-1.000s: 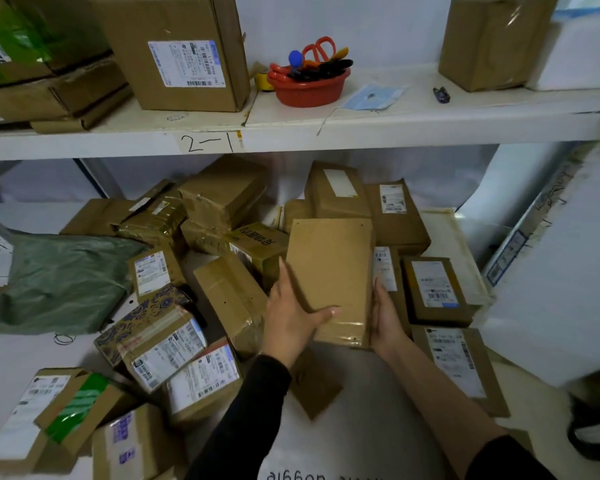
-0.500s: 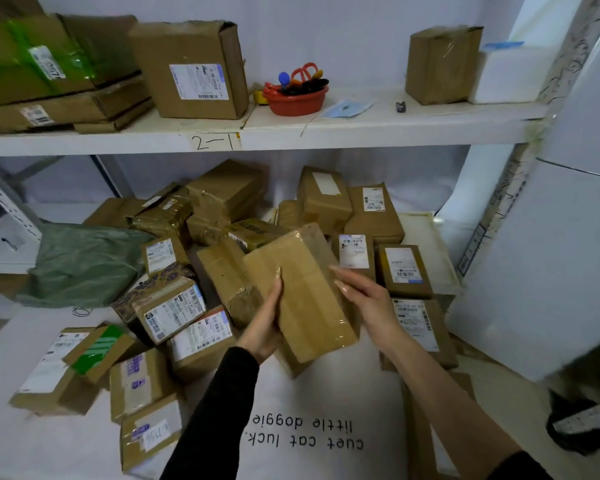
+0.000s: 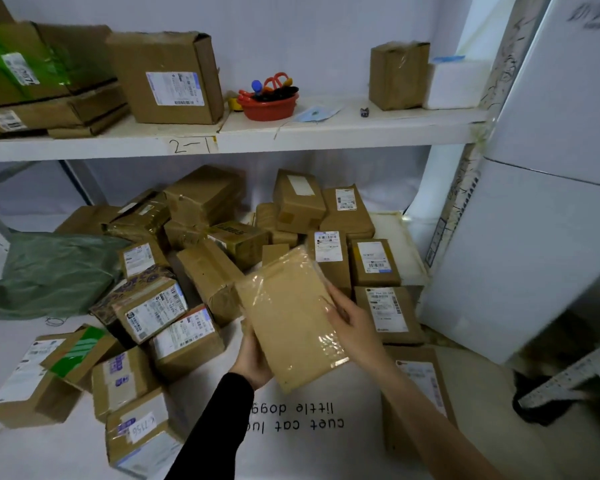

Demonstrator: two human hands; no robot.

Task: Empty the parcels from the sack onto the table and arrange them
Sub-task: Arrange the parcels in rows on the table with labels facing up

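Note:
I hold a flat brown parcel (image 3: 290,315), wrapped in clear tape, tilted above the white table (image 3: 309,455). My left hand (image 3: 253,360) grips its lower left edge from underneath. My right hand (image 3: 352,322) holds its right edge, fingers spread on the top face. Behind it lies a loose heap of several brown parcels (image 3: 205,202). To the right, labelled parcels (image 3: 374,261) lie flat side by side, labels up. The empty green sack (image 3: 49,271) is crumpled at the left.
More labelled boxes (image 3: 184,337) lie scattered at the front left. A shelf (image 3: 326,133) above carries boxes and a red bowl (image 3: 267,105) of scissors. Large white foam blocks (image 3: 534,237) stand at the right. Printed text marks the table cover near me.
The parcel has been lifted off the pile, drawn toward me and turned slantwise. My right hand has shifted from its lower edge to its right side. The view has pulled back.

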